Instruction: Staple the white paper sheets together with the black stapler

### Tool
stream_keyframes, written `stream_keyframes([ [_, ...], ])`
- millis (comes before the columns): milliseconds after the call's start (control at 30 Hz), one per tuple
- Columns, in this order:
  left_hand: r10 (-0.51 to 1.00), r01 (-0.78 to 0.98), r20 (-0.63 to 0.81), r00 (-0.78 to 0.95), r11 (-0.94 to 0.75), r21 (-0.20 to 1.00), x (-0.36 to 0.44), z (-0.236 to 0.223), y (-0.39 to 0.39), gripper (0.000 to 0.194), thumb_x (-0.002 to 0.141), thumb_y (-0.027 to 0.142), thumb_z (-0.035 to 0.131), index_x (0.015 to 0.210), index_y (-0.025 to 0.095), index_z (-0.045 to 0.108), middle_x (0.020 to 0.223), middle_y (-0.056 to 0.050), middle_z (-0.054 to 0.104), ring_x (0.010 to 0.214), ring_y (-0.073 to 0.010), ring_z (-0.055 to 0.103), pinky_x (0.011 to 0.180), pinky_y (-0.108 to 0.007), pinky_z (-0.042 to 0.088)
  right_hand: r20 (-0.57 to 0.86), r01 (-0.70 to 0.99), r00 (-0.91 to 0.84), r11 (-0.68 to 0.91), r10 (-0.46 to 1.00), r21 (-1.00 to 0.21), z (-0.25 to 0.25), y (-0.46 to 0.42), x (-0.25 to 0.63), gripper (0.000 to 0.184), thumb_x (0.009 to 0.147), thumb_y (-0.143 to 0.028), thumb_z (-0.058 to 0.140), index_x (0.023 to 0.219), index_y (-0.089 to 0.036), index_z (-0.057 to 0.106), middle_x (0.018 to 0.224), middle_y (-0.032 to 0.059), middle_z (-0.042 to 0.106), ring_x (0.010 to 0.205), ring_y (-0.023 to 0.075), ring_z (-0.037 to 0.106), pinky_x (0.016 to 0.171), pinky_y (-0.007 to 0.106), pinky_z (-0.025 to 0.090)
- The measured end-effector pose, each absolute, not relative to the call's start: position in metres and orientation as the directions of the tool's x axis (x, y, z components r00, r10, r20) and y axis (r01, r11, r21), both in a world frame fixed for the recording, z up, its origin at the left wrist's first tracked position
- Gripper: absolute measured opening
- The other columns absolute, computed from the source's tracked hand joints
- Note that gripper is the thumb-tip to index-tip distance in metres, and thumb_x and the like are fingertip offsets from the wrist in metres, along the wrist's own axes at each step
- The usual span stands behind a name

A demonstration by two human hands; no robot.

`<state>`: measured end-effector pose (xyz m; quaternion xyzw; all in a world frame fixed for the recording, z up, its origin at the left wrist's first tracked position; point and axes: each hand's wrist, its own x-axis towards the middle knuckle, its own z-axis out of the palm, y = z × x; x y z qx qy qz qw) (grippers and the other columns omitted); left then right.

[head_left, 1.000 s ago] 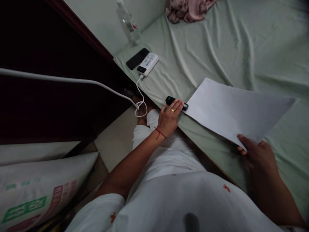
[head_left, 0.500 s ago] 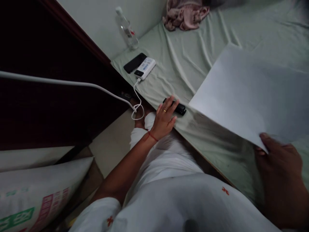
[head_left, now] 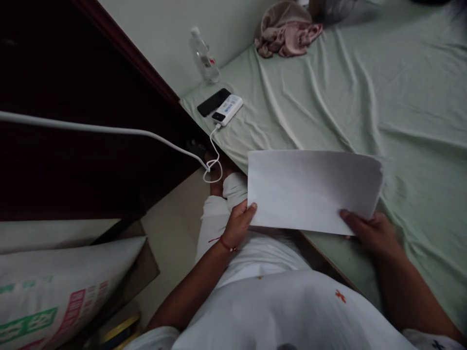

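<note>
Green cloth spread beyond | paper pinched by left hand, right hand near lower corners | likely light, floppy; edges best gripped

Plain white paper up against a plain pale green sheet!
And here on the near side it's a red bracelet, white trousers and a white shirt with a small orange motif; over left, a white sack printed in green and pinkish red, then a white cable bright against that near-black panel edged in maroon; far side now, dusty-pink cloth, a clear bottle capped white and marked red, a black phone, and a white power bank, black-ended, with blue print!
</note>
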<state>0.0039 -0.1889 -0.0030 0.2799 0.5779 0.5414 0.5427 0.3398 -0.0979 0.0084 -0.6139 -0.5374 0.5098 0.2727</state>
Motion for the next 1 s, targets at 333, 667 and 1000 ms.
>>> stream_keyframes([
  [333, 0.888, -0.258, -0.345, -0.305, 0.271, 0.927, 0.01, -0.016, -0.186, 0.05, 0.091, 0.063, 0.078, 0.11, 0.016, 0.077, 0.098, -0.007, 0.082, 0.084, -0.0195, 0.072, 0.076, -0.029, 0.057, -0.305, 0.265, 0.083, -0.316, 0.949, -0.911, -0.014, -0.088, 0.341, 0.042, 0.076, -0.062, 0.086, 0.083, -0.022, 0.075, 0.067, -0.0019, 0.063, 0.056, 0.0131, 0.049, 0.049, 0.026, 0.036],
  [667, 0.84, -0.275, -0.428, -0.333, 0.347, 0.897, 0.011, -0.009, -0.185, 0.055, 0.073, 0.063, 0.091, 0.075, 0.019, 0.059, 0.061, 0.003, 0.063, 0.052, -0.0063, 0.045, 0.051, -0.019, 0.031, -0.194, 0.359, 0.193, -0.253, 0.962, -0.898, -0.011, -0.084, 0.344, 0.038, 0.085, -0.059, 0.078, 0.098, -0.024, 0.078, 0.077, -0.0005, 0.069, 0.064, 0.0155, 0.054, 0.053, 0.026, 0.041],
  [1000, 0.84, -0.444, -0.429, -0.331, 0.263, 0.857, 0.004, -0.006, -0.164, 0.064, 0.07, 0.08, 0.085, 0.084, 0.02, 0.068, 0.068, 0.003, 0.06, 0.059, -0.0116, 0.049, 0.053, -0.024, 0.038, -0.262, 0.279, 0.159, -0.298, 0.952, -0.913, -0.006, -0.083, 0.344, 0.038, 0.082, -0.061, 0.08, 0.092, -0.024, 0.076, 0.073, -0.0014, 0.068, 0.059, 0.0151, 0.053, 0.051, 0.027, 0.04],
])
